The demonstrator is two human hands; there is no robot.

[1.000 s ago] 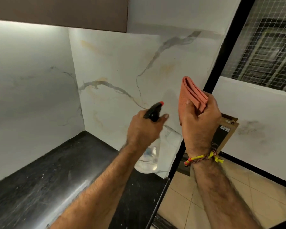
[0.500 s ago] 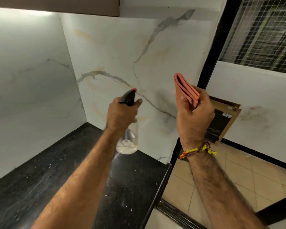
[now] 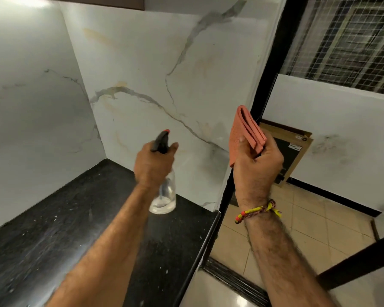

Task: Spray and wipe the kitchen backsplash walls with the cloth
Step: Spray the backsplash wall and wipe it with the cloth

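Head view, counts: two hands, one spray bottle [image 3: 163,191], one folded cloth [image 3: 245,131], two marble wall panels meeting at the countertop's far corner, one cardboard box [image 3: 290,151], one wristband [image 3: 257,212].
Hidden or cut off: the bottle's neck and trigger were covered by the fingers; the cloth's lower part sat inside the fist; the box was partly behind the right hand; both forearms ran off the bottom edge.
Left hand [image 3: 153,165]: clenched round the bottle's black spray head, held above the black countertop [image 3: 53,229] near its far right end, nozzle toward the back wall [image 3: 153,63].
Right hand [image 3: 256,167]: gripped the cloth upright, past the countertop's right edge, apart from the wall.
Side wall [image 3: 27,107]: ran along the countertop's left edge, untouched.
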